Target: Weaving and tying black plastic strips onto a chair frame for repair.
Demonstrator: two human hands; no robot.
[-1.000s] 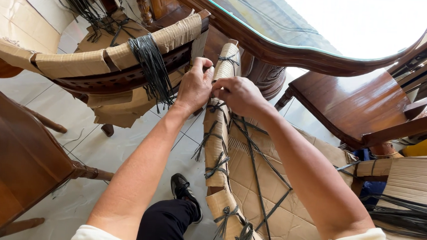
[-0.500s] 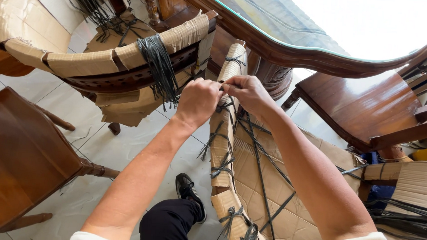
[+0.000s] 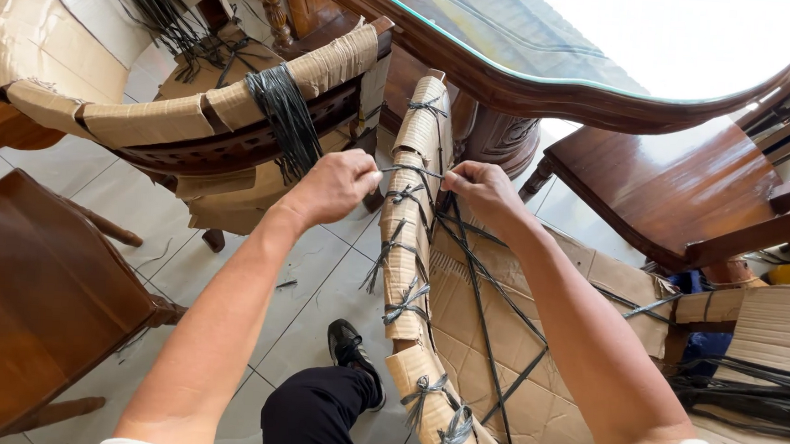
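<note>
Together, left hand (image 3: 338, 186) and right hand (image 3: 481, 186) have their fingers pinched shut on a grey string (image 3: 414, 170), stretched taut across the cardboard-wrapped chair rail (image 3: 411, 250) between them.

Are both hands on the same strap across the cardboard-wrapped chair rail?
Yes: the left hand and right hand each pinch an end of one thin dark strap stretched across the cardboard-wrapped rail.

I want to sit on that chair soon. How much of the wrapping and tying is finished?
Lower down, the cardboard-wrapped chair rail already carries several knotted ties. Right now the left hand and right hand pull a grey strap taut across it. Above that sits one more tie near the top end, so little rail looks untied; I cannot see the rest of the chair.
</note>
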